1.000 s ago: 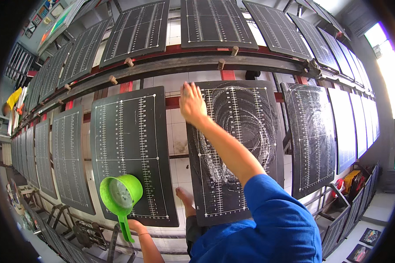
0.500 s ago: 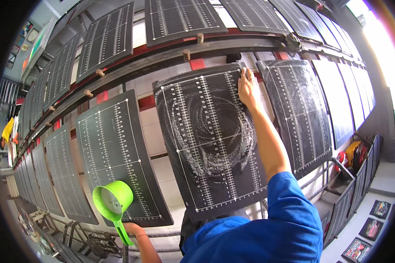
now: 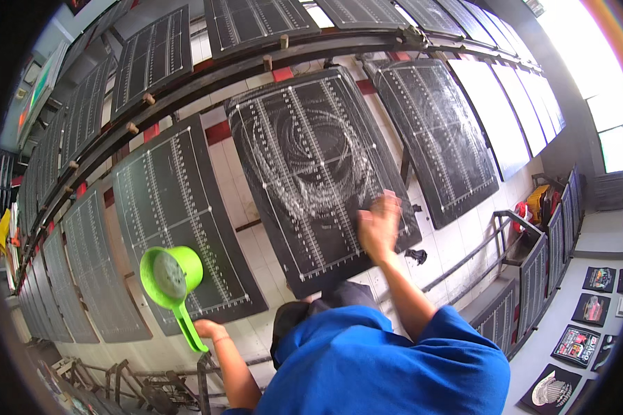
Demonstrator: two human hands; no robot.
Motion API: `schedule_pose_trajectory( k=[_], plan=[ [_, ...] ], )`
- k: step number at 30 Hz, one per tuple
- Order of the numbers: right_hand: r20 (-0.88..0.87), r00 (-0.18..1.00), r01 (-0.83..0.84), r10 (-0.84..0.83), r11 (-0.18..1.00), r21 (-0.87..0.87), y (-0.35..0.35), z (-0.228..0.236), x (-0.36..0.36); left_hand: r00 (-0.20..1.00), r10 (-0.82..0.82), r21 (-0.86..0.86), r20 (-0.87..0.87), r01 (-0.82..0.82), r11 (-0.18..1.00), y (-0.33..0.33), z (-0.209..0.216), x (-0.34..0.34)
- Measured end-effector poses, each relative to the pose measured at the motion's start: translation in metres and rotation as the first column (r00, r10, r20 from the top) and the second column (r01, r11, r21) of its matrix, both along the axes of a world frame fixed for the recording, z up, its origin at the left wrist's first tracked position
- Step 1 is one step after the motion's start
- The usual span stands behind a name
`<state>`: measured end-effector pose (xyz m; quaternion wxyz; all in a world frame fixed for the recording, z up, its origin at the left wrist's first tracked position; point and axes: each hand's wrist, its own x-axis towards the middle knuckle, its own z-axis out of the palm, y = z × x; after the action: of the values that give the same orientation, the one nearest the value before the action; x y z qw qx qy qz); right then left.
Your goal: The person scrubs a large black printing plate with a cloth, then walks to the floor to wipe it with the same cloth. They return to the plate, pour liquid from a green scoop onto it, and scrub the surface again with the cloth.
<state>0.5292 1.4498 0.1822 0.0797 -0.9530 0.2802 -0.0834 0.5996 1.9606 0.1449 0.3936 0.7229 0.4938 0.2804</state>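
My left hand (image 3: 211, 330) grips the handle of a lime-green plastic dipper (image 3: 188, 266), which is held over the lower part of a black board on the left. Greyish-white stuff with dark specks shows in its cup. In the middle, a larger-looking black board (image 3: 318, 166) bears white ruled lines, dots and small marks, with pale swirled smears across it. My right hand (image 3: 381, 225), slightly blurred, is over this board's lower right part with its fingers stretched and thumb apart. It holds nothing; whether the palm touches the surface I cannot tell.
Another smeared board (image 3: 432, 138) lies to the right, and a plain marked board (image 3: 176, 207) to the left. A dark rail with wooden pegs (image 3: 268, 63) separates this row from a farther one. Metal railing (image 3: 464, 256) runs at the right; small pictures (image 3: 576, 346) lie beyond.
My right hand has come from the middle board's far right edge down to its near right part. The dipper and my left hand sit slightly higher in view; the whole view has shifted.
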Motion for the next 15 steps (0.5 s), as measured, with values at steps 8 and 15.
schedule_pose_trajectory(
  k=[8, 15],
  plan=[
    [-0.144, 0.92, -0.355, 0.364, 0.931, 0.081, 0.057, 0.011, -0.037, 0.987, -0.038, -0.073, -0.158, 0.026, 0.997, 0.013, 0.001, -0.008],
    [0.031, 0.998, -0.05, 0.05, 0.999, 0.002, 0.059, -0.025, -0.084, 0.992, -0.03, -0.188, -0.123, 0.006, 0.982, 0.008, -0.006, -0.005]
  ],
)
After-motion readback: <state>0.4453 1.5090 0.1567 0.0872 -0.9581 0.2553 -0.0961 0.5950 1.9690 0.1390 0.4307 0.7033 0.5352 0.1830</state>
